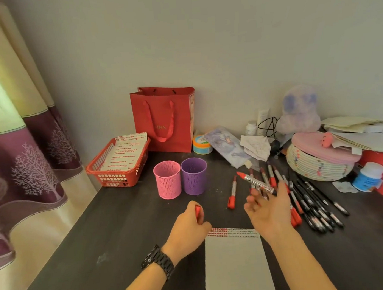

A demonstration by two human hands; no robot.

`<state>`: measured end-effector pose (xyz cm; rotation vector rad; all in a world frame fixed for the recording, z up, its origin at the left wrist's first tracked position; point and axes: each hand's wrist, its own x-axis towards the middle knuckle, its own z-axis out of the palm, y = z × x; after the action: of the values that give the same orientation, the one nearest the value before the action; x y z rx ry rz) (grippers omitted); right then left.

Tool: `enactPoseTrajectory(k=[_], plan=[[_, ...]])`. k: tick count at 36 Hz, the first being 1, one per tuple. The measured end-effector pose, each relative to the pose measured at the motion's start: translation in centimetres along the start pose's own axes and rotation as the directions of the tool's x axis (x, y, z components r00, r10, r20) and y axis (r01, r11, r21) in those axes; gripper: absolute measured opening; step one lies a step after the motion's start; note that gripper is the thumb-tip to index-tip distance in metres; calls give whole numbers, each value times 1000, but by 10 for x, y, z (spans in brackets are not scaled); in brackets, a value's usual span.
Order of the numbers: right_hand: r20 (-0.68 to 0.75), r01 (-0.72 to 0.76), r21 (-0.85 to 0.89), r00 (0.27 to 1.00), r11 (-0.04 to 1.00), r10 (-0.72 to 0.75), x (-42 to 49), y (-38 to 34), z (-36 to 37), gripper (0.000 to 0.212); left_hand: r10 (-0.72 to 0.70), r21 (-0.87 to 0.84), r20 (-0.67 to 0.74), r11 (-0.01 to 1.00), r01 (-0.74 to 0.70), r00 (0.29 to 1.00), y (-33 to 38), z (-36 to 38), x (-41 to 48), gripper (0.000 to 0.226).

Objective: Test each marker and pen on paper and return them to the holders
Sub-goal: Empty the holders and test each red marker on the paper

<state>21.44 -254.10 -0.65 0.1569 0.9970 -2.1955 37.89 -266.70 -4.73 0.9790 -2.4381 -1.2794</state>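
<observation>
On the dark table, the left hand curls around a red cap; the right hand pinches a red marker by its end

1. Dark brown wooden table, set against a pale wall.
2. Bears at back left a red plastic lattice basket, with a red paper gift bag upright beside it.
3. Holds mid-table a pink perforated cylindrical holder just beside a purple perforated cylindrical holder.
4. Carries at the near edge a grey sheet of paper, red-marked along its far edge.
5. Bears at right loose red-capped markers and black pens, near a round woven rope basket.
</observation>
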Motion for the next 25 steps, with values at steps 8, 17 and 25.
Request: enactPoseTrajectory(k=[8,17,25], plan=[[33,-18,-147,999,989,23,-30,7,-64,26,77,150,-70,987,-66,995,-38,13,-16,34],[91,6,-312,996,950,24,-51,14,-84,21,163,289,-50,947,-142,985,-41,29,-27,34],[162,177,-483,981,858,-112,-50,27,-61,27,162,367,-133,925,-103,978,-37,53,-48,77]])
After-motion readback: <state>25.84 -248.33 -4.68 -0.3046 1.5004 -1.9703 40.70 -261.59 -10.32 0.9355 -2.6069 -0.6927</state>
